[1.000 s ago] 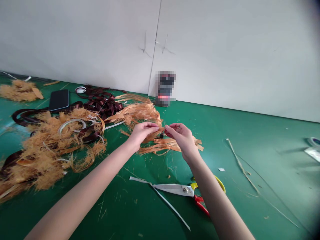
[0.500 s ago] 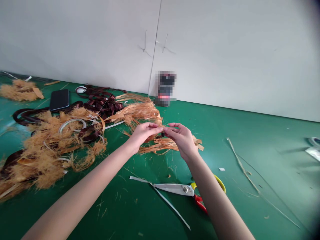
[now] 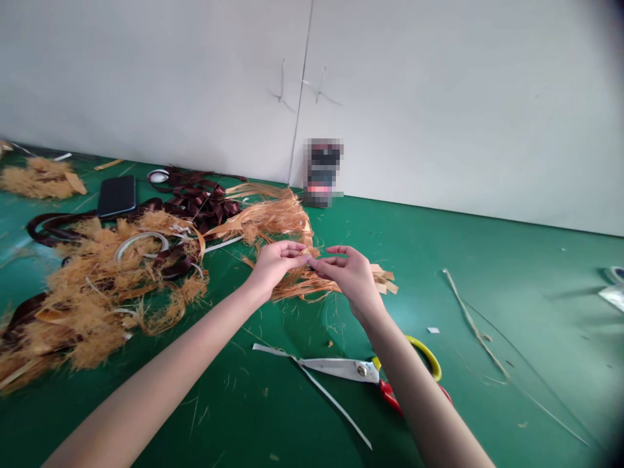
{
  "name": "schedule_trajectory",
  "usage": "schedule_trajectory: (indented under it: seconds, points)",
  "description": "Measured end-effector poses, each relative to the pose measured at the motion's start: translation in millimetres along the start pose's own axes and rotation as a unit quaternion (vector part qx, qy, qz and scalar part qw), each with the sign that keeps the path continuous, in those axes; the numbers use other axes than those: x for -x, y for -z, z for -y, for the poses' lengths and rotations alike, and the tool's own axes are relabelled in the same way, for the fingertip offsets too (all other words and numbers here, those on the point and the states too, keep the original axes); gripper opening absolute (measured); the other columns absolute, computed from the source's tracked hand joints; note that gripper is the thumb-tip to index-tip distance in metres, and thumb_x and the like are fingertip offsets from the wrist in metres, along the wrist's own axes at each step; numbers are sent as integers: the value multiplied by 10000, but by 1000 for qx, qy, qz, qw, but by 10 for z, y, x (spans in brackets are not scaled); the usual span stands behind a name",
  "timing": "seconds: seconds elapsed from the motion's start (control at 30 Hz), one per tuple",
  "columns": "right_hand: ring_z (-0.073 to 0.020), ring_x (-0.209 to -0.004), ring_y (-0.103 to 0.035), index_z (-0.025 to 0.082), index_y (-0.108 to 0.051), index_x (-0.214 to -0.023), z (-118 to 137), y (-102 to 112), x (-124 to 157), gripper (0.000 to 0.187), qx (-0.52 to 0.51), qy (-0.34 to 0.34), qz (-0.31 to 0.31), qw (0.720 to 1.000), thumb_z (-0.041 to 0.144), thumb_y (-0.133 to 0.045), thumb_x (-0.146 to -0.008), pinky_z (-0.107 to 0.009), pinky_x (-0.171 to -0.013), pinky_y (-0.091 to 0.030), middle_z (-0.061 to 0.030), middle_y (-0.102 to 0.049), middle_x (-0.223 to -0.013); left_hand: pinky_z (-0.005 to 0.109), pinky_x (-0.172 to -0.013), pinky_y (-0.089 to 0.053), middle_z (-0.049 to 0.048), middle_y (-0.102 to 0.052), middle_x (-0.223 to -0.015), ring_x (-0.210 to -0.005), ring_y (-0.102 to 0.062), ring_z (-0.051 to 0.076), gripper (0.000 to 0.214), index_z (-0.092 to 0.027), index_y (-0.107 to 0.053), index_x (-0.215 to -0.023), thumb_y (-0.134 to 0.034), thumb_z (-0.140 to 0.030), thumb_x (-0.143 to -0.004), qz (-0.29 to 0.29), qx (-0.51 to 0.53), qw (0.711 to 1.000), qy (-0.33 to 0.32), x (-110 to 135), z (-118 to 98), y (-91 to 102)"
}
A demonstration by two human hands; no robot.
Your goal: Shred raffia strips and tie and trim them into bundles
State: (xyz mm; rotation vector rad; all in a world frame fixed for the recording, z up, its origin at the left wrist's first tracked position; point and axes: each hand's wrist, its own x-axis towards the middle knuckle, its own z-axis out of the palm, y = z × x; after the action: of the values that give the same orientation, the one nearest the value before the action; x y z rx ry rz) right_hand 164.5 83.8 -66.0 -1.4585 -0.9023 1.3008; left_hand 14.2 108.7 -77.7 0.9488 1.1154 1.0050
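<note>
Between my two hands, over the middle of the table: my left fingertips (image 3: pixel 305 255) bunched together, my right thumb and forefinger (image 3: pixel 319 261) just beside them, nearly meeting. Whether they pinch anything is too small to tell.

Item: my left hand (image 3: pixel 277 263), curled, fingers toward my right hand (image 3: pixel 350 278), which is half open.

Item: a loose bundle of flat orange-tan fibre strips (image 3: pixel 305 284), directly under both hands, cut ends splayed out to the right.

Item: a longer sheaf of glossy orange fibre strands (image 3: pixel 273 218), just beyond my hands.

Item: a frayed, fluffy orange fibre heap (image 3: pixel 88 305), to the left, tangled with dark maroon ribbon (image 3: pixel 205 201) and a thin silvery hoop (image 3: pixel 141 242).

Item: a black smartphone (image 3: pixel 116 195), beyond that heap.

Item: steel scissors with yellow and red handles (image 3: pixel 358 370), near me, partly under my right forearm, a white strip (image 3: pixel 312 377) beside the blades.

Surface: green table mat (image 3: pixel 487 260), scattered with fibre bits, meeting a white panelled wall (image 3: pixel 439 97). A blurred object (image 3: pixel 322 172) stands at the wall.

Open green lies to the right of my hands, crossed by a pale dried stalk (image 3: pixel 472 325).
</note>
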Motion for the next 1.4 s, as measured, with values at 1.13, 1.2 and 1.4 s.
schedule_trajectory:
  seconds: [1.13, 1.2, 1.4]
  points:
    - [-123, -602, -683, 218, -409, -775, 239, 77, 26, 438, -49, -59, 111, 991, 189, -802, -586, -225, -621, -531, -6, -717, -691, 466, -980, -265, -24, -661, -1169, -1153, -438, 268, 75, -285, -726, -828, -708, -217, -801, 126, -527, 753, -374, -257, -383, 87]
    - [-142, -620, -691, 226, -395, -767, 240, 63, 28, 438, -30, -44, 94, 994, 190, -787, -576, -255, -644, -537, -5, -715, -689, 468, -980, -242, -21, -686, -1087, -1138, -447, 273, 80, -270, -712, -720, -716, -224, -785, 161, -524, 755, -360, -303, -434, 59]
    - [-146, -578, -663, 253, -333, -746, 201, 3, 32, 477, 13, 14, 50, 999, 84, -720, -524, -277, -630, -511, 77, -632, -574, 494, -1001, -201, 23, -680, -959, -1084, -472, 287, 238, -213, -612, -511, -631, -106, -722, 212, -526, 751, -338, -353, -566, -58]
